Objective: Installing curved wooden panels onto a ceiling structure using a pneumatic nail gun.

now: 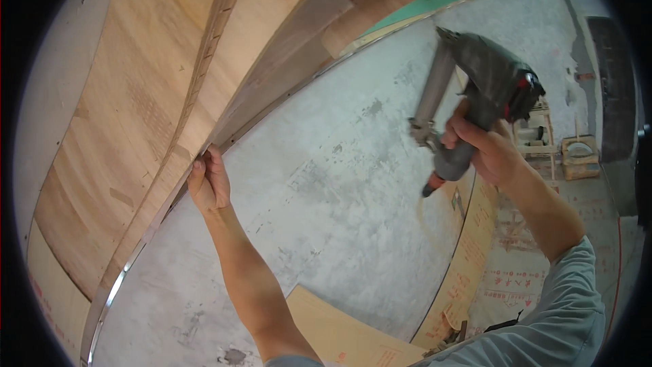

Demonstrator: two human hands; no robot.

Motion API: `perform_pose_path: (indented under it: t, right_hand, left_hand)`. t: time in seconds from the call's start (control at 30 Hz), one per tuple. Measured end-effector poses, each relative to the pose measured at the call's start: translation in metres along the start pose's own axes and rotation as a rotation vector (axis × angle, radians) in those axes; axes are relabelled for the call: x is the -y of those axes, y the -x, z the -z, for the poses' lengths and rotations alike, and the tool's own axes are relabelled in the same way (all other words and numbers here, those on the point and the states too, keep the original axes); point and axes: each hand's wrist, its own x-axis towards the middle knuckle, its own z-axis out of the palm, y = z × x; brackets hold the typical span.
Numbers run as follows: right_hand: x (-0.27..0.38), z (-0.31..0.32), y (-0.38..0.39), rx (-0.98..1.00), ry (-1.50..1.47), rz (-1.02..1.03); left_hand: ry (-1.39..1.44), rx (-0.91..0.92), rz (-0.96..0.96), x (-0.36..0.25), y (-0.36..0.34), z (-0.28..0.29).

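Observation:
My left hand (210, 180) reaches up and pinches the lower edge of a plywood panel (234, 85) with thumb and fingers. That edge runs diagonally along the grey wall, and a second curved plywood sheet (129, 102) lies to its left. In my right hand (492, 146) is a dark nail gun (489, 61), raised to the right and apart from the plywood. My fingers wrap around its grip. An orange-and-black fitting sticks out of the grip's lower end. Slight motion blur softens the gun.
A mottled grey wall (339, 163) fills the middle. Yellow boards (353, 333) with red print stand at its lower side. A shiny metal strip (119, 282) follows the plywood at lower left. Far right are a wooden box-like object (581, 166) and a dark doorway (609, 88).

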Motion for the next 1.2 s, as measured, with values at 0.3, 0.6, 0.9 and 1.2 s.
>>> perform_pose_path:
  t: [0.3,0.6,0.9,1.2]
  right_hand:
    - [-0.019,-0.117,-0.092,0.225,-0.415,-0.107]
    - [-0.032,-0.145,-0.135,0.51,-0.702,0.067]
    - [-0.271,-0.189,-0.036,0.714,-0.922,-0.744]
    - [-0.33,-0.15,0.103,0.635,-0.949,-1.409]
  left_hand:
    - [0.029,0.01,0.084,-0.005,-0.002,-0.013]
    - [-0.066,-0.002,0.178,-0.011,0.003,-0.03]
    - [0.064,-0.708,0.329,-0.088,0.211,0.069]
    - [-0.224,-1.052,0.378,-0.019,0.388,-0.015]
